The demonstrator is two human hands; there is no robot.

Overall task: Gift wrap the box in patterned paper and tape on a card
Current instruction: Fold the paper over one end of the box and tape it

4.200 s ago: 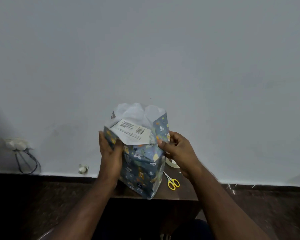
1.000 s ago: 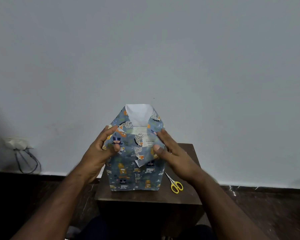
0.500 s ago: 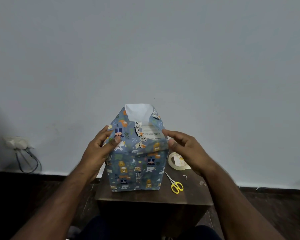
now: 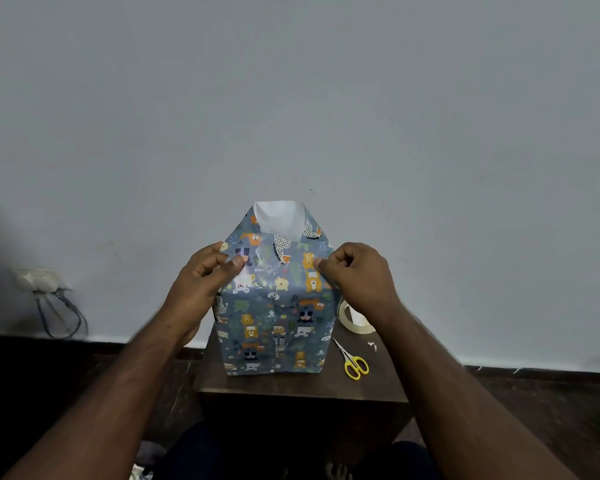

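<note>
1. The box [image 4: 274, 327], covered in blue animal-patterned paper [image 4: 257, 306], stands upright on the small dark bench [image 4: 302, 386] in front of a pale wall [image 4: 291, 81].
2. The left hand [image 4: 201, 275] grips the upper left edge of the box, thumb pressed on the near face.
3. The right hand [image 4: 354, 271], fingers curled, pinches the paper at the upper right edge.
4. A white flap [image 4: 278, 220] of paper stands up at the far top.
5. A tape roll [image 4: 352, 318] lies right of the box, partly behind the right wrist; yellow-handled scissors [image 4: 352, 360] lie nearer, also on the right.
6. A wall socket with cables [image 4: 45, 285] sits far left.
</note>
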